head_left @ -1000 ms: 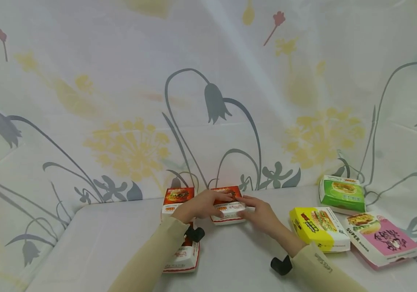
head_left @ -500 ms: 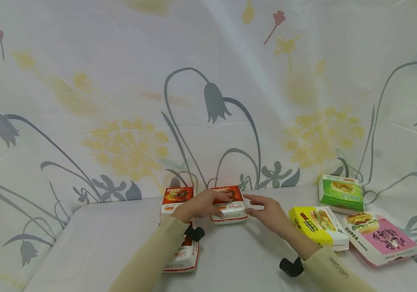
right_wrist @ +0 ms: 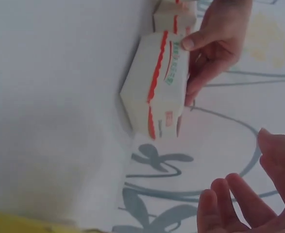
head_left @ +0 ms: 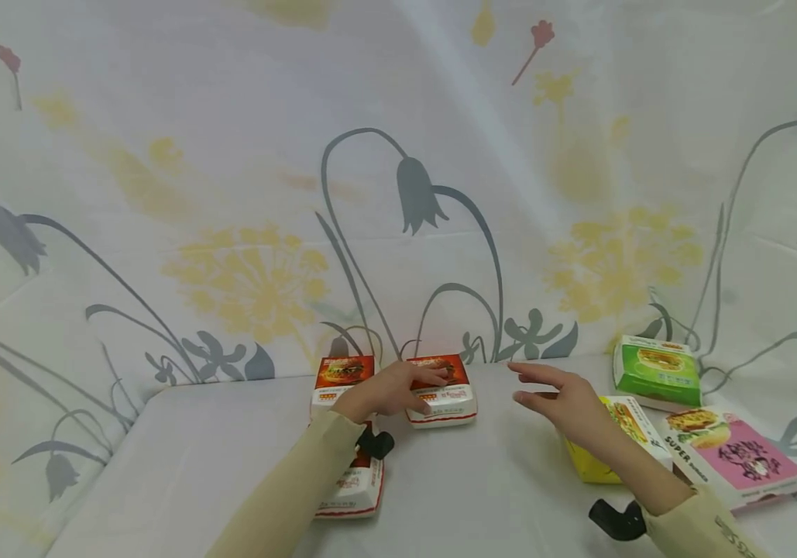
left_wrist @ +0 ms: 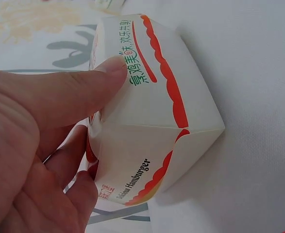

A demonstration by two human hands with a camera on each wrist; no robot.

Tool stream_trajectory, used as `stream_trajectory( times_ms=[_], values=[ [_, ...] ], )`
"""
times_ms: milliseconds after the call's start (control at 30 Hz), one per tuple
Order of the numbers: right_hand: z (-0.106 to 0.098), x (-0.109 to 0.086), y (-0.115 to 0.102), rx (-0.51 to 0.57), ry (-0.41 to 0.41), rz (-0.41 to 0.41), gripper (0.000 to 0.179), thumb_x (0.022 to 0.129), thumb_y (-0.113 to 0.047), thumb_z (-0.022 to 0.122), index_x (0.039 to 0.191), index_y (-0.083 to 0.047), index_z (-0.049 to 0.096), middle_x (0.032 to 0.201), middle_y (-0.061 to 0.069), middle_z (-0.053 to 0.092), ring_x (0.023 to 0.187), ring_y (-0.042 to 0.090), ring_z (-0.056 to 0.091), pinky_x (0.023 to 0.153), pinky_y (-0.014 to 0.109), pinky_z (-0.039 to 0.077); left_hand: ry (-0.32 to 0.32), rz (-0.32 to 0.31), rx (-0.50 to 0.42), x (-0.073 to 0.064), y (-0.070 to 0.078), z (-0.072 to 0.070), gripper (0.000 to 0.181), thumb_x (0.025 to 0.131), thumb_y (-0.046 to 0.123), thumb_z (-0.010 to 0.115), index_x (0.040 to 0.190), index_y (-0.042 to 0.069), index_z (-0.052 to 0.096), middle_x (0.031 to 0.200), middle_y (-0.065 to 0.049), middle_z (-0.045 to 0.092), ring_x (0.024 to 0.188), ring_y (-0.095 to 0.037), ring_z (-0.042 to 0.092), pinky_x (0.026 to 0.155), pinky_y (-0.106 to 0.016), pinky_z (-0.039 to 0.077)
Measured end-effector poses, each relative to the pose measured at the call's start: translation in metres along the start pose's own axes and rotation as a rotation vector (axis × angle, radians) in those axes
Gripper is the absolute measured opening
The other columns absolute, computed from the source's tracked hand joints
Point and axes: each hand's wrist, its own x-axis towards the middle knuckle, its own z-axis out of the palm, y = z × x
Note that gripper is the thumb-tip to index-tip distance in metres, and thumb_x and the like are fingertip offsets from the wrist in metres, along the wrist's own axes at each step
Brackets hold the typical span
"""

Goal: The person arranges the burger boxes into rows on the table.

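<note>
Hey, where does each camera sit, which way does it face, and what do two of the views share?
Head: on the person's head, facing forward and down over the table to the flower-patterned backdrop; both the left hand and right hand show, with sleeves.
Left wrist: on that wrist, facing the red-and-white box the left hand touches; only that hand shows.
Right wrist: on that wrist, facing across toward the left hand; the right hand shows at lower right.
Shared: both wrist views show the left hand on the same box.

6 boxes [head_left: 457, 398] on white tabletop [head_left: 217, 457]
</note>
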Motion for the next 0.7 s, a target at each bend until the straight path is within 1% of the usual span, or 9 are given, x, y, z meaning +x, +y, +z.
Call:
stream_trajectory(
  times_ms=[100, 200, 267, 367, 467, 533, 567, 600, 700],
  values=[
    [-0.014, -0.008, 0.008, -0.037, 0.001, 0.034, 0.052, 0.094, -0.028, 0.071, 0.140, -0.010, 0.058, 0.137, 0.016, 0.059, 0.115, 0.031, 0.063, 0.089, 0.036, 0.054, -0.004, 0.007, -0.013, 0.001, 0.000, 0.000, 0.055, 0.089, 0.013, 0.076, 0.141, 0.023, 0.059, 0.153, 0.013, 0.042, 0.144, -0.019, 0.031, 0.104, -0.032, 0.041],
    [-0.028, -0.014, 0.018, -0.065, 0.016, 0.046, 0.053, 0.095, -0.030, 0.069, 0.141, -0.008, 0.056, 0.138, 0.019, 0.057, 0.115, 0.035, 0.063, 0.089, 0.039, 0.054, -0.002, 0.004, -0.025, 0.002, 0.000, 0.000, 0.053, 0.088, 0.013, 0.077, 0.139, 0.022, 0.061, 0.151, 0.016, 0.044, 0.144, -0.017, 0.031, 0.099, -0.027, 0.043],
    [-0.038, -0.018, 0.024, -0.073, 0.024, 0.063, 0.054, 0.095, -0.029, 0.069, 0.142, -0.006, 0.055, 0.141, 0.022, 0.054, 0.114, 0.037, 0.062, 0.088, 0.038, 0.055, -0.002, -0.001, -0.027, 0.002, -0.001, 0.000, 0.053, 0.088, 0.013, 0.077, 0.139, 0.022, 0.061, 0.150, 0.017, 0.044, 0.144, -0.017, 0.031, 0.099, -0.026, 0.042],
    [-0.052, -0.023, 0.034, -0.113, 0.045, 0.098, 0.056, 0.095, -0.030, 0.069, 0.143, -0.006, 0.054, 0.140, 0.023, 0.054, 0.114, 0.038, 0.062, 0.085, 0.028, 0.055, -0.002, -0.002, -0.029, 0.002, -0.002, -0.001, 0.053, 0.088, 0.013, 0.077, 0.138, 0.023, 0.062, 0.150, 0.018, 0.045, 0.144, -0.017, 0.032, 0.099, -0.026, 0.042],
    [-0.065, -0.027, 0.043, -0.157, 0.060, 0.133, 0.058, 0.095, -0.034, 0.068, 0.144, -0.006, 0.053, 0.140, 0.024, 0.054, 0.113, 0.038, 0.062, 0.079, 0.017, 0.052, -0.002, -0.002, -0.027, 0.001, -0.002, -0.001, 0.054, 0.088, 0.013, 0.077, 0.139, 0.024, 0.061, 0.150, 0.016, 0.044, 0.144, -0.017, 0.032, 0.100, -0.028, 0.042],
    [-0.073, -0.030, 0.049, -0.163, 0.056, 0.154, 0.060, 0.096, -0.036, 0.066, 0.146, -0.006, 0.051, 0.142, 0.024, 0.052, 0.114, 0.038, 0.061, 0.077, 0.015, 0.050, -0.002, -0.006, -0.022, 0.001, -0.002, -0.001, 0.055, 0.088, 0.014, 0.077, 0.139, 0.025, 0.061, 0.151, 0.016, 0.043, 0.144, -0.018, 0.032, 0.102, -0.030, 0.042],
    [-0.077, -0.032, 0.051, -0.173, 0.052, 0.166, 0.061, 0.097, -0.037, 0.065, 0.146, -0.006, 0.050, 0.143, 0.025, 0.051, 0.114, 0.039, 0.060, 0.078, 0.017, 0.050, -0.001, -0.006, -0.015, 0.001, -0.002, -0.001, 0.055, 0.088, 0.014, 0.077, 0.139, 0.025, 0.061, 0.152, 0.015, 0.043, 0.144, -0.018, 0.032, 0.103, -0.031, 0.042],
    [-0.080, -0.033, 0.054, -0.188, 0.052, 0.176, 0.062, 0.097, -0.039, 0.065, 0.147, -0.006, 0.049, 0.143, 0.026, 0.050, 0.115, 0.041, 0.060, 0.080, 0.023, 0.052, -0.004, -0.007, -0.014, 0.001, -0.002, 0.000, 0.055, 0.088, 0.014, 0.077, 0.140, 0.025, 0.060, 0.152, 0.015, 0.042, 0.144, -0.019, 0.032, 0.104, -0.032, 0.041],
    [-0.089, -0.038, 0.064, -0.221, 0.049, 0.203, 0.064, 0.098, -0.041, 0.063, 0.148, -0.005, 0.048, 0.143, 0.028, 0.049, 0.118, 0.046, 0.057, 0.088, 0.044, 0.053, -0.010, -0.003, -0.007, 0.002, -0.002, 0.000, 0.055, 0.088, 0.015, 0.077, 0.140, 0.025, 0.060, 0.153, 0.014, 0.041, 0.144, -0.019, 0.032, 0.107, -0.034, 0.039]
  ],
)
